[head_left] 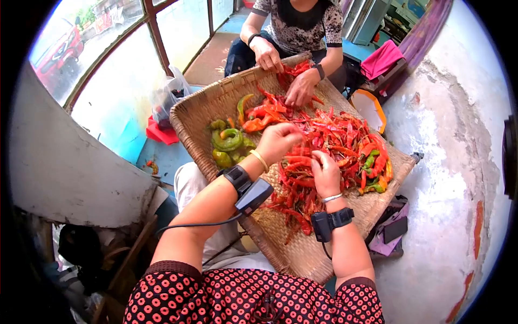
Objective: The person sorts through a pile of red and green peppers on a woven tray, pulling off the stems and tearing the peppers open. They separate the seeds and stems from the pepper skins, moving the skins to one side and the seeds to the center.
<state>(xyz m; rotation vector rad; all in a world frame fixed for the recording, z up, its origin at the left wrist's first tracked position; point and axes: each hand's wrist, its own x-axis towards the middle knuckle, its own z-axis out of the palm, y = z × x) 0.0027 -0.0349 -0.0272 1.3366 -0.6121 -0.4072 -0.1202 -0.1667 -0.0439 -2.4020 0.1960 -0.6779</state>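
Note:
A large rectangular woven basket tray (190, 120) lies tilted across my lap, holding a big heap of red chili peppers (334, 137). My left hand (279, 141) is over the middle of the heap, its fingers smeared by motion. Just to the right, my right hand (326, 174) has its fingers pinched together at the peppers; whatever is between the fingertips is hidden. Curled green peppers (227, 140) sit in the tray's left corner. A few green and orange peppers (372, 183) lie at the heap's right edge.
Across the tray sits another person, whose two hands (301, 89) are among the red peppers at the far end. A plastic bag (171, 94) is at the left by the window. The rough white wall (431, 216) runs close on the right. A cable (189, 223) hangs from my left wrist device.

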